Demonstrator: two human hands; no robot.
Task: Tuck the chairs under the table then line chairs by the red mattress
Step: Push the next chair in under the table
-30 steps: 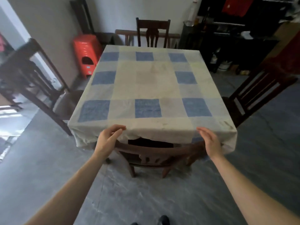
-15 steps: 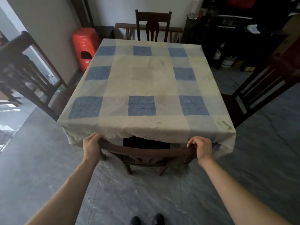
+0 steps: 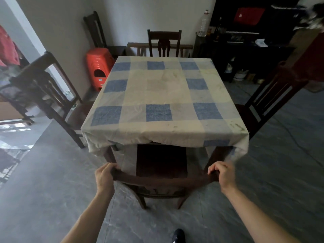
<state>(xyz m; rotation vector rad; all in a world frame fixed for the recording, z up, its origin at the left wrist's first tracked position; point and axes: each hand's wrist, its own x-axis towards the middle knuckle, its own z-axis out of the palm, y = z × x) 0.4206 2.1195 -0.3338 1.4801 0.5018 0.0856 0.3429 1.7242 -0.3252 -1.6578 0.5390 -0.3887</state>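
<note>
A dark wooden chair (image 3: 161,181) stands at the near side of the table (image 3: 163,95), which wears a blue-and-cream checked cloth. Its seat shows in front of the table edge, partly under the hanging cloth. My left hand (image 3: 104,176) grips the left end of the chair's top rail. My right hand (image 3: 221,174) grips the right end. Three more dark chairs stand around the table: one on the left (image 3: 50,95), one on the right (image 3: 273,97), one at the far side (image 3: 164,43).
A stack of red plastic stools (image 3: 97,69) sits by the left wall, with another dark chair (image 3: 93,28) behind it. Dark shelving with a plastic bottle (image 3: 203,25) fills the back right. A red surface (image 3: 310,62) stands at the right edge. Grey floor surrounds the table.
My hands closed on the near chair's top rail, and the chair has come back out from under the table toward me, so its seat now shows.
</note>
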